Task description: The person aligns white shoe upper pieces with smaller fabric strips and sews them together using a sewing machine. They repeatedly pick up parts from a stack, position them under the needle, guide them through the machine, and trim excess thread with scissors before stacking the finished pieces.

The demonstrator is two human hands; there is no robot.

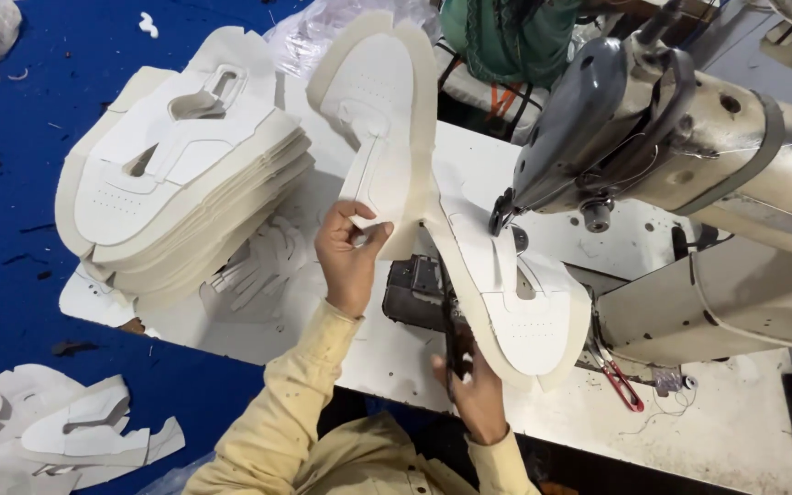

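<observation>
Obs.: A person in pale yellow sleeves is sitting at a white work table (396, 367), feeding joined shoe-upper panels under the sewing machine (653, 137).

Left hand (348, 259): is pinching the edge of the far upper panel (382, 101), thumb on top and fingers curled beneath, grasping it just below the tongue-shaped cutout. That panel is tilting up and away from the table toward the top of the view.

Right hand (477, 394): is pressing against the near edge of the second upper panel (524, 312), beside the dark post bed (414, 289). Fingers are mostly hidden under the piece, so I cannot tell how tightly it is closing; it looks to be gripping the rim.

The two panels are meeting just under the needle head (503, 215), where the work is lying.

Surroundings: a stack of identical cut panels (185, 183) is sitting at the table's left end, well apart from the machine. Red-handled snips (618, 378) are lying to the right of the near panel. More panels (75, 426) are lying on the blue floor (20, 275).

Judgement on technique: the left hand is lifting the free panel, which should be keeping its weight from dragging the seam sideways. Both hands ought to be keeping even, light tension, with fingertips staying clear of the needle.
</observation>
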